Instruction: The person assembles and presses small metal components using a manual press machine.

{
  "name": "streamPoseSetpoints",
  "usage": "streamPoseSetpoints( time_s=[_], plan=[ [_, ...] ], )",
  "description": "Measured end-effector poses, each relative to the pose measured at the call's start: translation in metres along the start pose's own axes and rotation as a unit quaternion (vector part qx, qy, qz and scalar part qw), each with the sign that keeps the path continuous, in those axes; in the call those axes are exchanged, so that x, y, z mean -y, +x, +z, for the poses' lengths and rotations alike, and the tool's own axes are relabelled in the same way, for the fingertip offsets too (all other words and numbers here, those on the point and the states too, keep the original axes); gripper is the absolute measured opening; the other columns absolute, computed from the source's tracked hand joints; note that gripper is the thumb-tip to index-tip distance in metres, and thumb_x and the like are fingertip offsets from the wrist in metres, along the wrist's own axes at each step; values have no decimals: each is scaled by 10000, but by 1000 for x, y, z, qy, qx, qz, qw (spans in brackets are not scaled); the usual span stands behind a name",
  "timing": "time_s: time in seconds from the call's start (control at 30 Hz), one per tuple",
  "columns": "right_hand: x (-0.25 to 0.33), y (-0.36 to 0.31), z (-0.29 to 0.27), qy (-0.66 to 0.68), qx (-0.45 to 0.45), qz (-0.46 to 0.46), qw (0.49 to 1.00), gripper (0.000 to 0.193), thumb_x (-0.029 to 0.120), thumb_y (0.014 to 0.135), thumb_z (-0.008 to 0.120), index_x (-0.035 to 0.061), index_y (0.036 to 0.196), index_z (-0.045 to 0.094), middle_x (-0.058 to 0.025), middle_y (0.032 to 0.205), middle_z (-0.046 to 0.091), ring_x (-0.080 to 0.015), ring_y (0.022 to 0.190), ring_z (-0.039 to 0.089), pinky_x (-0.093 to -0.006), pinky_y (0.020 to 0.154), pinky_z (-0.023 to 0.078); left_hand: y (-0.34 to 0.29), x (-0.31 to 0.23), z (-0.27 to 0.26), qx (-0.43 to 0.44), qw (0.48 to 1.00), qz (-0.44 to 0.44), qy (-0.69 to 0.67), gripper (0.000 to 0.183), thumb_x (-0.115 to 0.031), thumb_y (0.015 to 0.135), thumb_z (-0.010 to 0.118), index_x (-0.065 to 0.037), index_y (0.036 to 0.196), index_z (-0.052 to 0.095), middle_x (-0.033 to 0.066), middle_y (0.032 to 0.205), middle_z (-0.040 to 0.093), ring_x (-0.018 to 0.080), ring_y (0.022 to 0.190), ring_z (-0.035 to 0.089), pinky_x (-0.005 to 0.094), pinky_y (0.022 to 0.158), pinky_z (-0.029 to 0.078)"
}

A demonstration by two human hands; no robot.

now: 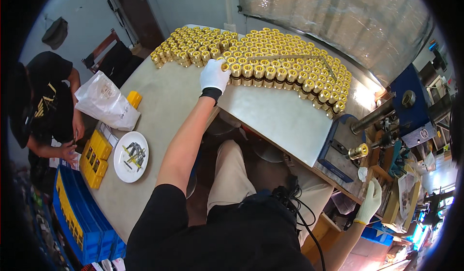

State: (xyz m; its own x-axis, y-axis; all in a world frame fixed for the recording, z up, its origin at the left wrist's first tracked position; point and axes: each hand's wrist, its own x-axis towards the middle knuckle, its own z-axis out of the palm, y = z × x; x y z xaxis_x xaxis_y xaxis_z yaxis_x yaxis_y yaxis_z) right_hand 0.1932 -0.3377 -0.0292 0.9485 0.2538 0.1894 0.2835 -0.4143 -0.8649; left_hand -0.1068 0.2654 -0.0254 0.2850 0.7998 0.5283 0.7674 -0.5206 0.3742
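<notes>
**A:** Cramped little workshop corner, and your grey counter is basically paved with gold-coloured brass fittings, standing upright in packed rows along the far edge and curving round to the right. What's your left hand doing?

**B:** Your left hand, in a white glove, is stretched right out across the counter. It sits at the near row of the fittings with the fingers curled onto the end fitting of that row. You're touching it for sure, but I can't tell whether you've got a real pinch on it or are just resting on it.

**A:** And the other one?

**B:** Your right hand, also gloved in white, is down low at your right side, well apart from the counter top, fingers loosely spread and holding nothing. Just above it there's one single brass fitting sitting on the spindle of the blue machine.

**A:** Anything else around?

**B:** Off to your left on the counter there's a white plate with small dark metal bits on it, yellow boxes beside it, and a white plastic bag. Another person in a black shirt is working at that end, hands down by the yellow boxes. Blue crates sit below them.
</notes>
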Motion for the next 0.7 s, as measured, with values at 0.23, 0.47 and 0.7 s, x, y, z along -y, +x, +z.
streamPoseSetpoints(
  time_s=[0.23,0.47,0.7],
  plan=[
    [-23,-1,15,164,-1,79,983,329,187,1088,635,-19,1342,673,2,955,641,-33,758,554,-177,637,456,-1,-12,-19,42,999,11,11,298,-252,856,805,-119,1121,773,150,1118,686,355,1054,691,465,914,566],
    [-39,-7,11,167,-26,74,983,335,216,1090,638,-22,1322,679,7,945,641,-43,771,572,-181,659,480,-29,43,-8,-23,996,34,-84,373,-237,869,786,-92,1206,717,179,1117,699,393,1094,668,458,964,549],
    [-80,-5,16,266,-120,71,954,334,236,1095,616,-15,1302,688,-46,1015,693,-117,845,649,-245,745,534,-79,51,-3,115,787,-213,-567,410,-19,978,704,69,1351,558,194,1242,680,279,1006,745,389,820,686]
  ],
)
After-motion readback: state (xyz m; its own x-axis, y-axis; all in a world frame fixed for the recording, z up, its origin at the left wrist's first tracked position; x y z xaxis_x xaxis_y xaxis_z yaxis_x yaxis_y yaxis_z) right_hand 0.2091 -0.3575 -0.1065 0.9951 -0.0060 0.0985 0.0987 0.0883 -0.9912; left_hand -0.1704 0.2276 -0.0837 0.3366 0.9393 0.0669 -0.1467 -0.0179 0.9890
